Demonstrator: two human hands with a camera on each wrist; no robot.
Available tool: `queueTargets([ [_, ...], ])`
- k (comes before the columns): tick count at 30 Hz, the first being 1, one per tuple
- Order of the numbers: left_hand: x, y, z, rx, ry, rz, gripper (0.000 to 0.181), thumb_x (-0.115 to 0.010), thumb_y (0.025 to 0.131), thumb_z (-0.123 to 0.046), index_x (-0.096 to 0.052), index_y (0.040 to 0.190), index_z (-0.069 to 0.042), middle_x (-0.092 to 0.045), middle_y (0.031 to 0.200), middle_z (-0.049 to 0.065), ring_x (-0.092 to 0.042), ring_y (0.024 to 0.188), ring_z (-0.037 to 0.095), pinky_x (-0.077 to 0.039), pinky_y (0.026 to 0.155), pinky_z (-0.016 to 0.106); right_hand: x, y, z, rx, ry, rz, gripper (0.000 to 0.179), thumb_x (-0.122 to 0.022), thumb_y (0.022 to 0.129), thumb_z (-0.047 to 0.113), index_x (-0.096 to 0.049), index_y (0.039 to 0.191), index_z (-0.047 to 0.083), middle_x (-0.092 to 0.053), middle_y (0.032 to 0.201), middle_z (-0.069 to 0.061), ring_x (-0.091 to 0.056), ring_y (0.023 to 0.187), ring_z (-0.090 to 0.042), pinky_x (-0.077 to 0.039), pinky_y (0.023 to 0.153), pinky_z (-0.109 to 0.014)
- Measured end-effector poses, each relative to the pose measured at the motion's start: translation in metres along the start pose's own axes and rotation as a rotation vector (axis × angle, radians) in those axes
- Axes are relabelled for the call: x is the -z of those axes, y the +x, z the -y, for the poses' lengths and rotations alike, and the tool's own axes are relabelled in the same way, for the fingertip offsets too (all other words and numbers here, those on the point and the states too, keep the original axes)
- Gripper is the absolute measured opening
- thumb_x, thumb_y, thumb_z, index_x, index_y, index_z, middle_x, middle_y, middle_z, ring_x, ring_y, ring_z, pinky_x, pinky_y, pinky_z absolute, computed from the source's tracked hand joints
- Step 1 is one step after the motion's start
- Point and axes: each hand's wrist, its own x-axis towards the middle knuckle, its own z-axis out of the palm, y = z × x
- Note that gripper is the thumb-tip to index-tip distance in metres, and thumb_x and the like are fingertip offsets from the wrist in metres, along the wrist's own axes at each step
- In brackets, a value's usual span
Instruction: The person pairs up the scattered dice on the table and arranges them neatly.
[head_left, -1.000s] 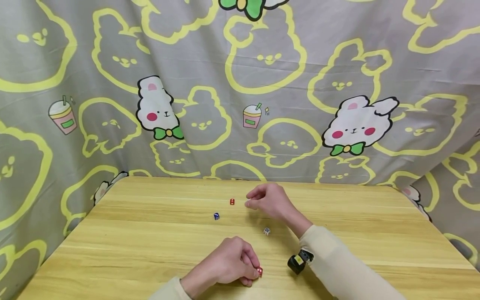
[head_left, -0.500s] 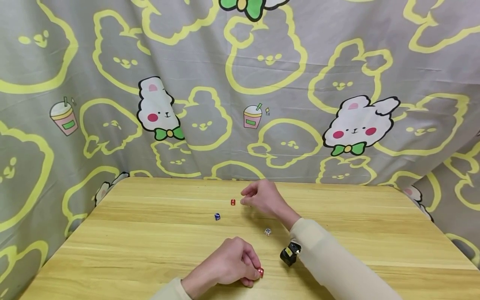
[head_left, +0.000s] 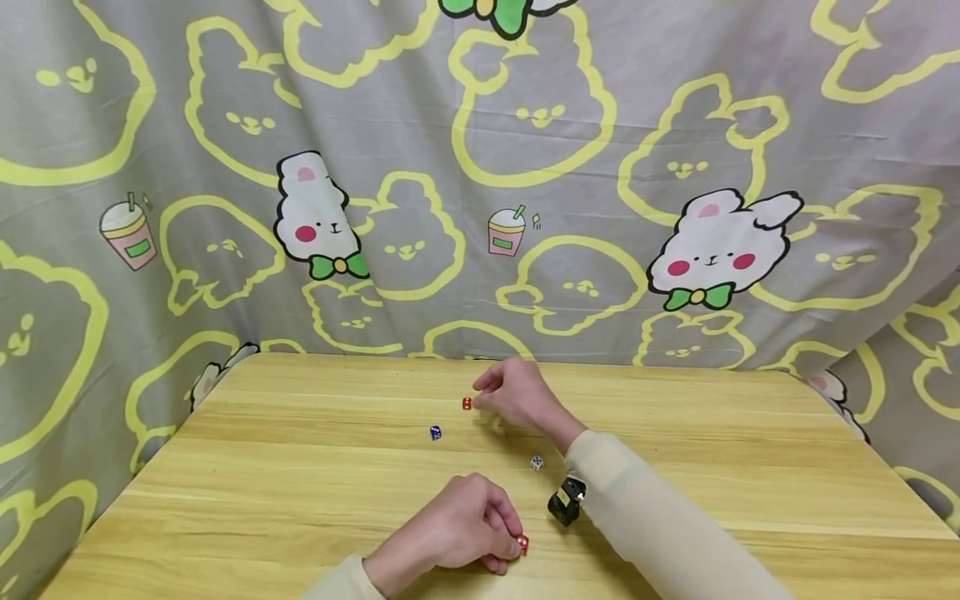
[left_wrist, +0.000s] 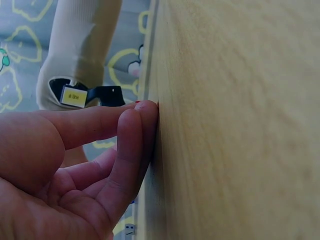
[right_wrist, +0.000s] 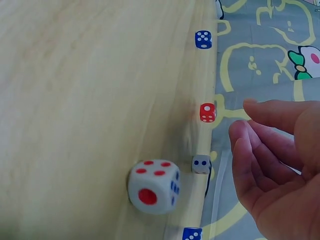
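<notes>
My left hand [head_left: 468,525] pinches a red die [head_left: 522,545] between thumb and fingertips, low over the table's near part. In the left wrist view the fingers of the left hand [left_wrist: 90,165] hide most of that die. My right hand [head_left: 517,393] reaches across to the far side, with its fingertips right beside another red die [head_left: 467,403]. From the right wrist, a gap shows between the thumb and fingers of the right hand [right_wrist: 270,150], with nothing held. This red die [right_wrist: 207,112] lies on the wood just past the fingertips.
A blue die [head_left: 436,432] lies left of the right hand, a white die [head_left: 537,462] nearer me. The right wrist view also shows a second white die [right_wrist: 201,164] and another blue die [right_wrist: 192,233]. A patterned curtain [head_left: 420,275] hangs behind the wooden table [head_left: 262,467].
My right hand has moved left, and its fingertips are now closer to the far red die. The left hand stays in place with its red die. The other dice lie still.
</notes>
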Motion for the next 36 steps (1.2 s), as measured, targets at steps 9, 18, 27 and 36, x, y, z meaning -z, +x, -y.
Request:
queueTargets([
  [9, 0.001, 0.000, -0.001, -0.005, 0.004, 0.004, 0.016, -0.082, 0.083, 0.007, -0.072, 0.080, -0.005, -0.073, 0.069, 0.005, -0.069, 0.054, 0.012, -0.058, 0.052, 0.024, -0.005, 0.004, 0.000, -0.015, -0.037, 0.004, 0.019, -0.086, 0.087, 0.010, -0.082, 0.105, 0.004, -0.078, 0.088, -0.001, -0.068, 0.076, -0.011, -0.057, 0.071, -0.024],
  [18, 0.001, 0.000, -0.001, 0.001, -0.001, 0.009, 0.016, -0.082, 0.083, 0.007, -0.072, 0.081, -0.005, -0.073, 0.069, 0.005, -0.069, 0.054, 0.012, -0.058, 0.053, 0.025, -0.011, 0.011, 0.001, -0.039, -0.104, 0.021, 0.016, -0.087, 0.086, 0.011, -0.083, 0.101, 0.006, -0.081, 0.095, -0.003, -0.069, 0.081, -0.012, -0.058, 0.075, -0.025],
  [27, 0.000, 0.000, 0.000, 0.006, -0.004, 0.007, 0.016, -0.082, 0.083, 0.007, -0.072, 0.081, -0.005, -0.073, 0.070, 0.005, -0.070, 0.055, 0.013, -0.059, 0.054, 0.026, -0.021, 0.014, -0.001, -0.072, -0.141, 0.025, 0.015, -0.088, 0.085, 0.011, -0.084, 0.099, 0.007, -0.082, 0.098, -0.004, -0.070, 0.088, -0.014, -0.062, 0.080, -0.029],
  [36, 0.001, 0.000, 0.000, -0.001, 0.007, 0.011, 0.016, -0.082, 0.083, 0.007, -0.071, 0.080, -0.005, -0.074, 0.069, 0.006, -0.068, 0.054, 0.011, -0.059, 0.054, 0.025, -0.024, 0.020, 0.003, -0.081, -0.195, 0.021, 0.018, -0.089, 0.084, 0.012, -0.085, 0.101, 0.007, -0.082, 0.103, -0.005, -0.071, 0.098, -0.017, -0.062, 0.090, -0.033],
])
